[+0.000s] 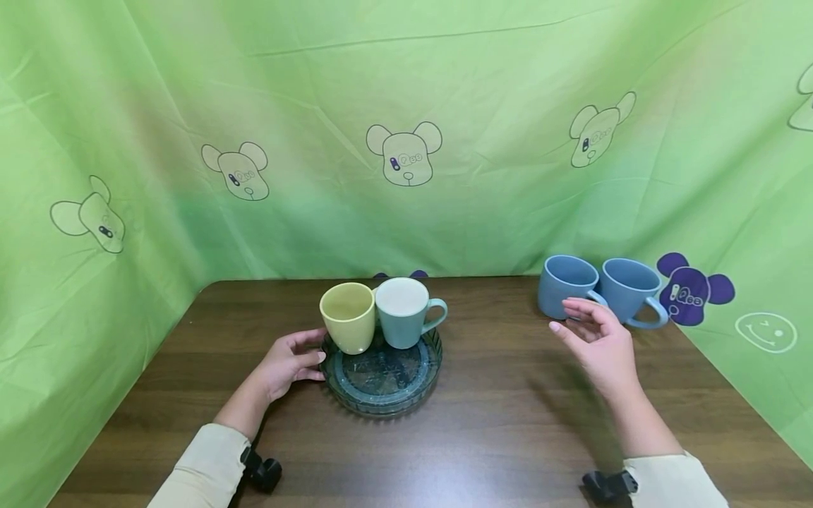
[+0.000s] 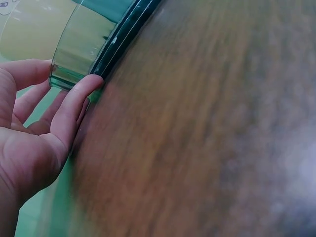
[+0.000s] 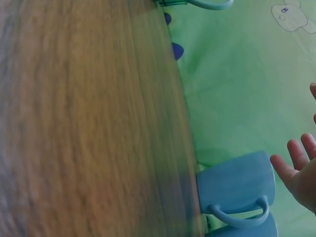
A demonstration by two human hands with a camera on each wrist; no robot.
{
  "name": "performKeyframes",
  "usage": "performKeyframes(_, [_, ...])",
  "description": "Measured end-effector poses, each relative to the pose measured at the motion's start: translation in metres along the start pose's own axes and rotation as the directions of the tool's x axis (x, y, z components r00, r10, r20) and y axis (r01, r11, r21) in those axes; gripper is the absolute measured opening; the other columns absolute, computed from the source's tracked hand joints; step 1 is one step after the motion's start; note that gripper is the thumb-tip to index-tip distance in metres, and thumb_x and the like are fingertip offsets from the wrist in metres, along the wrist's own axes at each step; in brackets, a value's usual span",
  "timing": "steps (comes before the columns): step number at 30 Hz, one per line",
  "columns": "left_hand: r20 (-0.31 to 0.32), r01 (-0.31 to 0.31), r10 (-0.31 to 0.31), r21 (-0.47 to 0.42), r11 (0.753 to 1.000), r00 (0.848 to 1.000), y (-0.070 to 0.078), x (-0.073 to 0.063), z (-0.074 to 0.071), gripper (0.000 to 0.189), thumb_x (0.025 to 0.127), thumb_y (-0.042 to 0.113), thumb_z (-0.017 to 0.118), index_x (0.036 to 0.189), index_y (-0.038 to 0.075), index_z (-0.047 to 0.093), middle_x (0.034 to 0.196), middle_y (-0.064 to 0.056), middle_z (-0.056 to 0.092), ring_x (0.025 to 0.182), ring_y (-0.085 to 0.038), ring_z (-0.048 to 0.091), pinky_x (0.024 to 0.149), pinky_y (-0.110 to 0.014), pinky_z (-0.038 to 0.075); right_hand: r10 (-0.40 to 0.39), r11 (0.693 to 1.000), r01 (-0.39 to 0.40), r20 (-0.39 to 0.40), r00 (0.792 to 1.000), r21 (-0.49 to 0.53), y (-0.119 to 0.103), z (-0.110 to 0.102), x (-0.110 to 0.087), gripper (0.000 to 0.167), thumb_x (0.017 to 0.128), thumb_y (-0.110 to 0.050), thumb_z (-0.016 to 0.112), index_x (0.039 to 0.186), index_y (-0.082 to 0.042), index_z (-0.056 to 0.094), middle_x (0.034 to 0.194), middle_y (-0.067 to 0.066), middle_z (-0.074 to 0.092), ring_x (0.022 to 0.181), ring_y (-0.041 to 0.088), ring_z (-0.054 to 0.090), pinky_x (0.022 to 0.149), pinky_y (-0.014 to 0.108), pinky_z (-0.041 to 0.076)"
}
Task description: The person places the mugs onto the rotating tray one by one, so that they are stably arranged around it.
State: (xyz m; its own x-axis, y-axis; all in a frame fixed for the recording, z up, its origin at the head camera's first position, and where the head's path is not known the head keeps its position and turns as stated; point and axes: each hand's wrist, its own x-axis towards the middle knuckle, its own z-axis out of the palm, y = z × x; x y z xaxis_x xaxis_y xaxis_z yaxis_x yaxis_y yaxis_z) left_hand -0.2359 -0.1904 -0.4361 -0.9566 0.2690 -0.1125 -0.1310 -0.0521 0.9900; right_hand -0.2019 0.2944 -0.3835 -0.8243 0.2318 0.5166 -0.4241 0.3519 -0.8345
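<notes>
A green glass dish (image 1: 381, 406) with a ridged rim stands on the wooden table. On its far half sit a yellow mug (image 1: 347, 321) and a teal mug (image 1: 403, 317) with a white interior, side by side and upright. My left hand (image 1: 293, 365) holds the dish's left rim; in the left wrist view its thumb (image 2: 74, 106) and fingers are at the edge of the glass. At the back right stand two blue mugs, the left one (image 1: 562, 286) close beside the right one (image 1: 629, 286). My right hand (image 1: 600, 346) hovers before them, fingers loosely bent and holding nothing.
A green cloth (image 1: 406, 219) printed with bear heads hangs behind the table and along its sides. The brown tabletop (image 1: 495, 416) lies between the dish and my right arm. Both wrists carry a small black camera.
</notes>
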Motion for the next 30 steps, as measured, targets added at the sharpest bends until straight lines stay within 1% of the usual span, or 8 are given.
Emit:
performKeyframes(4, [-0.005,0.005,-0.005,-0.001,1.0,1.0,0.0,-0.001,0.001,0.057,0.09,-0.01,0.057,0.143,-0.012,0.036,0.143,-0.03,0.035,0.09,-0.018,0.059,0.073,-0.038,0.06,0.017,1.0,-0.017,-0.016,1.0,0.009,0.002,-0.003,0.0,0.042,0.077,0.015,0.073,0.117,0.011,0.061,0.11,-0.001,0.061,0.097,0.003,0.061,0.084,0.014,0.051])
performKeyframes(7, [-0.008,0.006,-0.006,-0.003,1.0,1.0,0.001,-0.002,0.002,0.057,0.09,-0.01,0.057,0.143,-0.012,0.036,0.143,-0.029,0.035,0.091,-0.019,0.059,0.073,-0.038,0.06,0.037,0.999,-0.036,-0.029,0.999,0.026,0.005,-0.005,0.001,0.045,0.076,0.015,0.074,0.118,0.005,0.063,0.11,-0.005,0.062,0.096,0.002,0.062,0.083,0.011,0.051])
performKeyframes(11, [-0.009,0.004,-0.004,-0.01,1.0,1.0,0.001,-0.003,0.002,0.057,0.09,-0.01,0.057,0.143,-0.012,0.036,0.143,-0.03,0.035,0.092,-0.019,0.059,0.074,-0.039,0.06,0.067,0.99,-0.061,-0.046,0.997,0.124,0.008,-0.009,0.003,0.052,0.074,0.019,0.073,0.12,-0.004,0.062,0.112,-0.007,0.063,0.096,0.004,0.062,0.083,0.01,0.05])
performKeyframes(14, [-0.011,0.0,0.0,-0.012,1.0,1.0,0.002,-0.004,0.003,0.057,0.09,-0.01,0.057,0.143,-0.013,0.036,0.142,-0.03,0.035,0.092,-0.019,0.059,0.074,-0.039,0.06,0.088,0.982,-0.075,-0.064,0.994,0.176,0.01,-0.012,0.005,0.055,0.074,0.021,0.072,0.122,-0.002,0.06,0.112,-0.005,0.063,0.098,0.005,0.061,0.083,0.01,0.05])
performKeyframes(16, [-0.011,-0.002,0.002,-0.011,1.0,1.0,0.002,-0.005,0.003,0.057,0.09,-0.01,0.057,0.143,-0.013,0.036,0.142,-0.03,0.035,0.093,-0.019,0.058,0.074,-0.04,0.06,0.1,0.983,-0.085,-0.082,0.992,0.161,0.01,-0.014,0.006,0.056,0.073,0.021,0.072,0.123,-0.003,0.059,0.112,-0.006,0.062,0.099,0.005,0.06,0.082,0.009,0.049])
performKeyframes(23, [-0.013,-0.001,0.001,-0.006,1.0,1.0,0.003,-0.007,0.004,0.057,0.09,-0.009,0.057,0.143,-0.012,0.036,0.141,-0.029,0.035,0.093,-0.02,0.057,0.074,-0.039,0.06,0.156,0.983,-0.142,-0.117,0.981,0.118,0.017,-0.021,0.013,0.063,0.073,0.019,0.073,0.126,-0.013,0.059,0.115,-0.009,0.06,0.103,0.004,0.057,0.081,0.007,0.048])
performKeyframes(26, [-0.011,0.0,0.0,-0.005,1.0,1.0,0.002,-0.007,0.004,0.057,0.09,-0.009,0.057,0.143,-0.012,0.036,0.141,-0.029,0.035,0.093,-0.02,0.057,0.074,-0.039,0.06,0.175,0.984,-0.168,-0.122,0.977,0.065,0.02,-0.024,0.013,0.063,0.074,0.016,0.074,0.128,-0.014,0.057,0.115,-0.011,0.058,0.102,0.003,0.056,0.08,0.006,0.048])
performKeyframes(30, [-0.011,0.001,-0.001,-0.007,1.0,1.0,0.003,-0.007,0.004,0.057,0.09,-0.009,0.057,0.143,-0.012,0.036,0.14,-0.029,0.036,0.092,-0.019,0.058,0.074,-0.04,0.06,0.199,0.978,-0.205,-0.127,0.972,-0.035,0.023,-0.026,0.013,0.062,0.078,0.008,0.076,0.132,-0.013,0.055,0.117,-0.008,0.057,0.102,0.001,0.055,0.079,0.005,0.047])
